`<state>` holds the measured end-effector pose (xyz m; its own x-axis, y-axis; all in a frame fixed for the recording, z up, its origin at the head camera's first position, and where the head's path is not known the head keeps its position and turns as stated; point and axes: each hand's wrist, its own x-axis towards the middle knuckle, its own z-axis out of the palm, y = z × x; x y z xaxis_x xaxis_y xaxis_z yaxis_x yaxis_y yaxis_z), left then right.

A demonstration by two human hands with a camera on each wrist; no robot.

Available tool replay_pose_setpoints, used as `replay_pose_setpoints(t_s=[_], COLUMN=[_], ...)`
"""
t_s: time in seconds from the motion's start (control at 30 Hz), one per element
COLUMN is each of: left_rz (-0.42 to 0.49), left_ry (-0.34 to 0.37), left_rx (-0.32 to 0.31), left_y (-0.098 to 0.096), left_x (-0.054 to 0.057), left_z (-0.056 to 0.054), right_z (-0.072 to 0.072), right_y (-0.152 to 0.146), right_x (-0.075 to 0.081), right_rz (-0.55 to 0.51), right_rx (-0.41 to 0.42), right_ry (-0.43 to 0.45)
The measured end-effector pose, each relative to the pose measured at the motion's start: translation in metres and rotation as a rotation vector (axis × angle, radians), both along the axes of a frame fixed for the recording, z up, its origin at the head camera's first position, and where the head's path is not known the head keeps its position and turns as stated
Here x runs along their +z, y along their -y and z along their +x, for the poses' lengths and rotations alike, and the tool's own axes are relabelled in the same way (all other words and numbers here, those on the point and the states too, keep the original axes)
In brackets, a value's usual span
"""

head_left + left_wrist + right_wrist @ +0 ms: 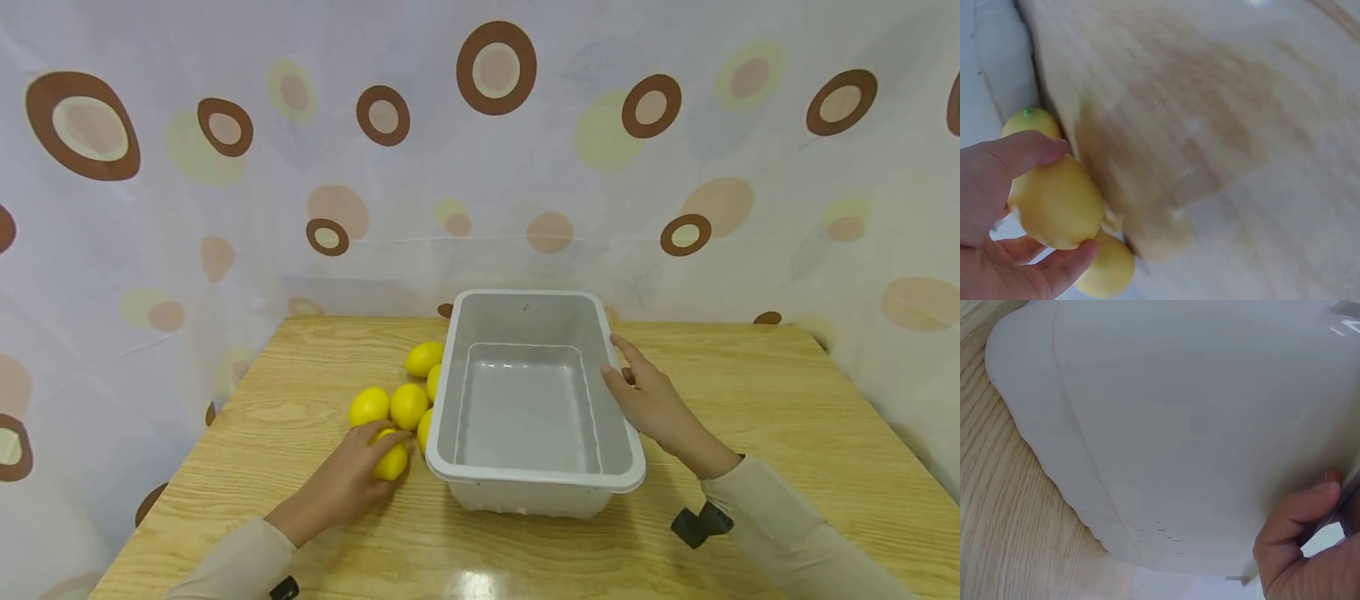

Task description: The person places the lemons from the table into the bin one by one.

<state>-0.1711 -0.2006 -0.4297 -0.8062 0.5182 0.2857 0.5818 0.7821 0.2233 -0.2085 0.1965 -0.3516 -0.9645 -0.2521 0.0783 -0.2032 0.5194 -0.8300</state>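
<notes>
The relation that matters is between the lemon (392, 462) in the left hand (352, 475) and the grey basin (534, 478): the lemon sits just left of the basin's near-left corner, lower than its rim, so the left wall stands between it and the open top. The left hand is nearer to it by far; its thumb and fingertips are curled round the fruit. The left wrist view is hazy, so whether the lemon touches the table (750, 400), and how its long axis lies, is hard to say.

Five other lemons (409, 407) cluster beyond the left hand, some partly hidden behind the basin's left rim, leaving little room for the fingers on that side. The basin stands upright, its long axis running away from the person. The right hand (660, 408) grips the right rim, thumb and fingers bent about the edge. Room for moving lies toward the near edge of the table and above the rim; another broad stretch of wood runs to the right, beyond the right hand.
</notes>
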Motion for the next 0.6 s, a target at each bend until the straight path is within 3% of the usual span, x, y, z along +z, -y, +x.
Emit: replay_pose_setpoints(t_s=[0.33,0.6], left_rz=[-0.042,-0.040], left_ry=[0.078,-0.020], left_rx=[0.042,0.052], left_y=[0.002,-0.001], left_x=[0.029,0.053], left_z=[0.000,-0.007], right_z=[-0.002,0.000], right_y=[0.001,0.001], right_x=[0.002,0.005], right_rz=[-0.006,0.001], right_rx=[0.001,-0.006], right_ry=[0.017,0.040])
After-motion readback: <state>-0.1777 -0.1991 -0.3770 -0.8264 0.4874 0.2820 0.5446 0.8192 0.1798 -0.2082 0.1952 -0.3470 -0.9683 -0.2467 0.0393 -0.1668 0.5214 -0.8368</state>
